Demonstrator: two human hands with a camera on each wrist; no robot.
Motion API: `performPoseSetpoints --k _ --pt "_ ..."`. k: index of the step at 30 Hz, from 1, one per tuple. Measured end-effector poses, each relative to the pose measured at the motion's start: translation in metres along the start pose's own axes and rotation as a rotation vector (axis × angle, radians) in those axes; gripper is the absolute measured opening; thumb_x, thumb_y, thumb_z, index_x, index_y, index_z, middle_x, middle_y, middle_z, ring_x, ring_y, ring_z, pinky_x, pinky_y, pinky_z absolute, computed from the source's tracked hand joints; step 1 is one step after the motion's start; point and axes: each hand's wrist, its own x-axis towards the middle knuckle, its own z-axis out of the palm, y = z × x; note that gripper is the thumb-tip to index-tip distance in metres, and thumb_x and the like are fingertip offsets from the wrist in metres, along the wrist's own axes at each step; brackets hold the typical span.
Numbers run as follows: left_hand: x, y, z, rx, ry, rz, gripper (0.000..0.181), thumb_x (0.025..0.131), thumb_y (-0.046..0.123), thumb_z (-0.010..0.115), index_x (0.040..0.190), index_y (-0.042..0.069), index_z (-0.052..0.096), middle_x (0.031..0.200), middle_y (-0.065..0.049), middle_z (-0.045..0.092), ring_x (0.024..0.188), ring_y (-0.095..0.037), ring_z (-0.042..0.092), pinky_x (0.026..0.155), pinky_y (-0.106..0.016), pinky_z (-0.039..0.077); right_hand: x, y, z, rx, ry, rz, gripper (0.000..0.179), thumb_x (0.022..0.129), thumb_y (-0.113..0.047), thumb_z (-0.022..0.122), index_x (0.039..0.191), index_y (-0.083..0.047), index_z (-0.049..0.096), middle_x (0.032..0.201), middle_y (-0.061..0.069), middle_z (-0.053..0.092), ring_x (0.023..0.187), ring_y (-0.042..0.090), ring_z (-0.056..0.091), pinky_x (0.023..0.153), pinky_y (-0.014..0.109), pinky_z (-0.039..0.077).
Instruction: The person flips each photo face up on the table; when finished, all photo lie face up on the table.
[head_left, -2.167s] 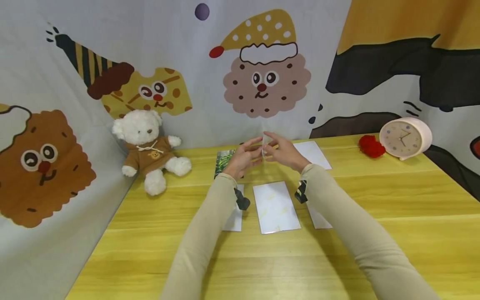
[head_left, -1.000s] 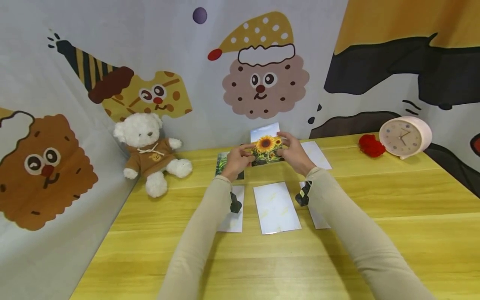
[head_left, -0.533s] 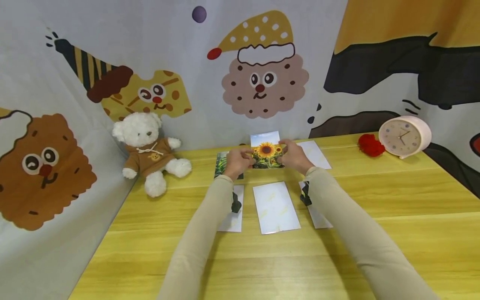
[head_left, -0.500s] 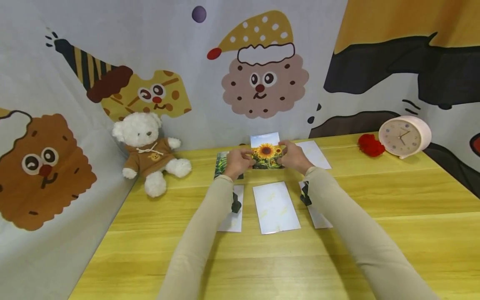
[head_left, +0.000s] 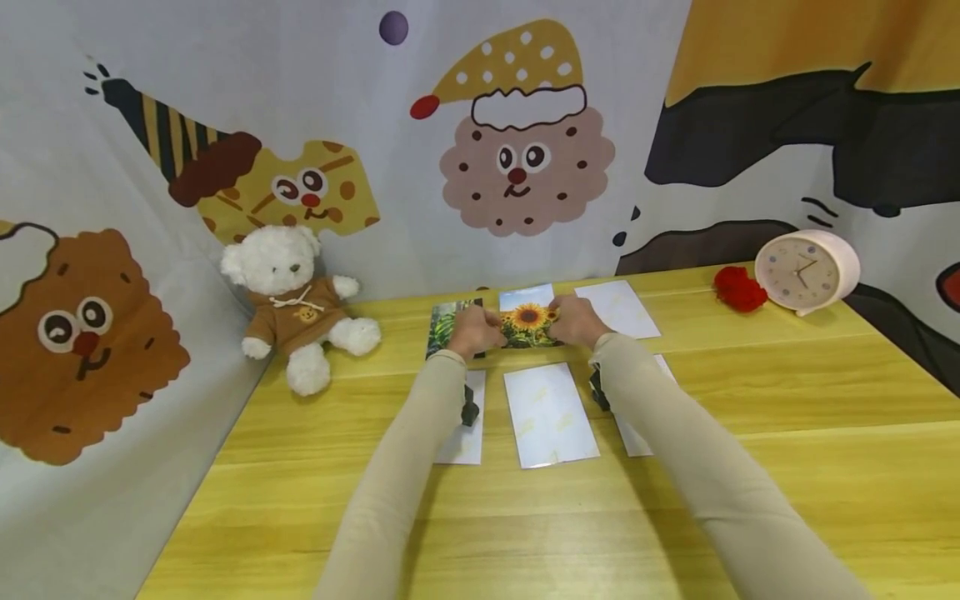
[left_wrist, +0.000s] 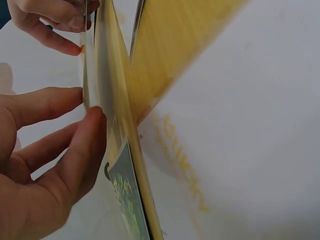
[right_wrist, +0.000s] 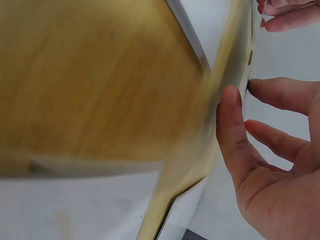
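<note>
A picture card of sunflowers under a blue sky (head_left: 528, 318) is at the back middle of the wooden table, at or just above its surface. On its left side, my left hand (head_left: 476, 332) pinches the edge between thumb and fingers. The right hand (head_left: 577, 321) pinches the opposite edge in the same way; in the right wrist view that hand's thumb (right_wrist: 230, 110) is at the card's near face. Just left of the sunflowers lies a green picture card (head_left: 442, 323), partly covered by my left hand.
White cards lie face down: one front middle (head_left: 551, 417), one front left (head_left: 471, 442), one front right (head_left: 633, 437) partly under the sleeve, one back right (head_left: 622, 308). A teddy bear (head_left: 303, 312) sits left; a red fuzzy object (head_left: 738, 289) and pink clock (head_left: 801, 271) stand right.
First held edge-on, the card was turned to show its sunflowers, then lowered and tilted back toward the table. Both hands moved down with it, keeping its two sides.
</note>
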Motion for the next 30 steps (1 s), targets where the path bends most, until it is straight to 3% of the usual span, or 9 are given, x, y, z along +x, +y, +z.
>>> performPoseSetpoints --k 3,6,12,17,19,22,26,30 --pt "-0.001 -0.001 0.001 0.059 0.0 0.005 0.036 0.083 0.004 0.079 0.119 0.004 0.073 0.134 -0.013 0.067 0.125 -0.033 0.061 0.099 -0.044 0.057 0.0 0.0 0.003 -0.033 0.0 -0.024 0.055 0.088 -0.011 0.064 0.14 0.006 0.053 0.134 0.027 0.062 0.102 0.035 0.063 0.084 0.04 0.055" --pt "0.0 -0.001 0.002 0.125 0.016 0.012 0.037 0.081 0.006 0.08 0.117 0.004 0.074 0.13 -0.013 0.069 0.124 -0.033 0.061 0.099 -0.044 0.057 0.001 0.0 0.006 -0.063 -0.001 -0.05 0.055 0.089 -0.015 0.068 0.137 0.007 0.055 0.14 0.028 0.057 0.128 0.044 0.055 0.104 0.05 0.052" --pt "0.001 0.001 0.007 0.26 0.053 0.02 0.033 0.08 0.008 0.082 0.112 0.006 0.077 0.12 -0.012 0.074 0.118 -0.032 0.064 0.098 -0.043 0.057 0.005 0.001 0.012 -0.148 0.004 -0.073 0.056 0.088 -0.018 0.073 0.135 0.009 0.056 0.135 0.027 0.061 0.129 0.044 0.055 0.107 0.051 0.05" --pt "0.004 0.005 0.01 0.473 0.068 0.09 0.007 0.082 0.011 0.077 0.085 0.008 0.082 0.09 -0.006 0.08 0.091 -0.025 0.068 0.094 -0.041 0.056 0.006 -0.001 0.012 -0.206 0.013 -0.069 0.057 0.087 -0.02 0.075 0.134 0.008 0.057 0.135 0.026 0.061 0.128 0.043 0.055 0.108 0.05 0.049" --pt "0.005 0.006 0.012 0.516 0.068 0.105 0.011 0.083 0.01 0.075 0.073 0.007 0.08 0.079 -0.006 0.078 0.085 -0.025 0.064 0.093 -0.041 0.054 0.007 -0.002 0.012 -0.236 0.014 -0.073 0.057 0.087 -0.02 0.075 0.133 0.008 0.058 0.135 0.026 0.062 0.128 0.043 0.056 0.108 0.05 0.049" --pt "0.006 0.008 0.014 0.525 0.079 0.091 0.013 0.082 0.01 0.075 0.07 0.008 0.078 0.078 -0.005 0.078 0.094 -0.028 0.064 0.096 -0.044 0.053 0.007 -0.004 0.012 -0.28 0.01 -0.073 0.056 0.087 -0.021 0.075 0.133 0.007 0.06 0.135 0.024 0.063 0.128 0.043 0.056 0.109 0.049 0.048" --pt "0.006 0.009 0.016 0.558 0.088 0.071 0.005 0.082 0.012 0.077 0.078 0.01 0.081 0.089 -0.005 0.079 0.111 -0.034 0.064 0.104 -0.047 0.052 0.006 -0.006 0.013 -0.291 -0.003 -0.067 0.05 0.088 -0.02 0.072 0.131 0.004 0.063 0.131 0.023 0.065 0.126 0.042 0.055 0.108 0.05 0.048" --pt "0.007 0.009 0.016 0.571 0.086 0.065 0.005 0.082 0.011 0.077 0.084 0.009 0.081 0.095 -0.005 0.079 0.113 -0.034 0.065 0.104 -0.047 0.052 0.006 -0.007 0.014 -0.277 -0.007 -0.073 0.042 0.086 -0.017 0.07 0.123 0.003 0.069 0.122 0.021 0.07 0.12 0.041 0.056 0.102 0.05 0.05"
